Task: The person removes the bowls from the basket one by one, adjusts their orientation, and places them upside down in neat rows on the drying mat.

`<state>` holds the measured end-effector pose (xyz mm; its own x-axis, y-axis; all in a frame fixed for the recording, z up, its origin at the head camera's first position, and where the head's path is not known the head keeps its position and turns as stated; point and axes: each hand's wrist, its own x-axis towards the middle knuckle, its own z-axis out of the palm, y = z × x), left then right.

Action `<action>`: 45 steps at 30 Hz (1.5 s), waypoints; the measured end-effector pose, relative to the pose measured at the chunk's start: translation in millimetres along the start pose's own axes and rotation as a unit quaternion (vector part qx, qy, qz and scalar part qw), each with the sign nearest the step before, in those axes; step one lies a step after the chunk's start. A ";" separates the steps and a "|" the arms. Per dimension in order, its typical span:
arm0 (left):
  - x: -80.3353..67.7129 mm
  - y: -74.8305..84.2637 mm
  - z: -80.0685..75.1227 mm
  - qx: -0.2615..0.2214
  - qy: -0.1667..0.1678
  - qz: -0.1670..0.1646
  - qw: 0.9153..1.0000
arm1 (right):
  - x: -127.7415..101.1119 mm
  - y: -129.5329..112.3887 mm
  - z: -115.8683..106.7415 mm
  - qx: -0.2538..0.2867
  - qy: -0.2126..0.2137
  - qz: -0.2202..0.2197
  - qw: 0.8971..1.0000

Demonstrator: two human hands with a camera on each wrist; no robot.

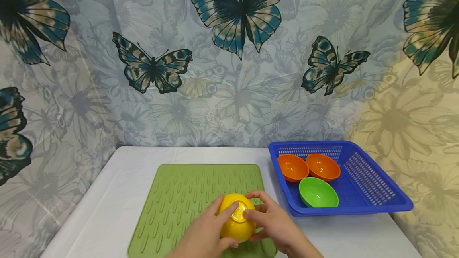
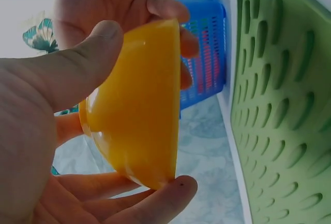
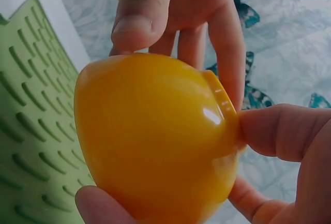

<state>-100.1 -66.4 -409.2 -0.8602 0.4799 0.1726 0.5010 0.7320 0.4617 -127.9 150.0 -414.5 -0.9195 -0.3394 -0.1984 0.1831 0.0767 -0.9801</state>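
Both hands hold a yellow bowl [image 1: 236, 231] bottom up, its round foot facing the head camera. My left hand [image 1: 206, 230] grips its left side, and the left wrist view shows the thumb along the outer wall with fingertips at the rim of the bowl [image 2: 139, 100]. On the other side my right hand [image 1: 277, 224] pinches it, thumb near the foot and other fingers spread around the wall. In both wrist views the bowl is held above the green ridged mat [image 1: 208, 182], its opening turned toward the mat. The inside of the bowl is hidden.
A blue plastic basket [image 1: 380, 210] stands right of the mat. Inside are two orange bowls [image 1: 293, 168] and a green bowl [image 1: 318, 192], all opening up. A white cloth covers the table [image 1: 104, 194]. Behind it hangs a butterfly-print curtain [image 1: 244, 102].
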 end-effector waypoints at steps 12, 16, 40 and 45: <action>0.8 -10.4 -6.8 -0.031 0.039 -0.014 0.999 | 1.6 -1.7 8.9 -0.002 0.008 -0.008 1.000; 2.0 -13.8 -9.7 -0.056 0.037 -0.022 0.997 | 1.8 -2.9 10.6 0.008 0.007 -0.018 1.000; 11.0 -68.4 -23.2 -0.155 0.024 -0.110 0.981 | 45.3 -1.2 32.1 -0.090 -0.027 -0.044 0.995; 23.1 -89.7 -39.8 -0.148 0.030 -0.129 0.980 | 76.5 -5.0 44.9 -0.097 -0.030 -0.056 0.993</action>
<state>-168.7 -140.2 -412.1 -0.9633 0.2608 0.0630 0.2232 0.6487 0.7276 -183.6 81.5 -425.1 -0.9066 -0.4113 -0.0940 0.0054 0.2116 -0.9773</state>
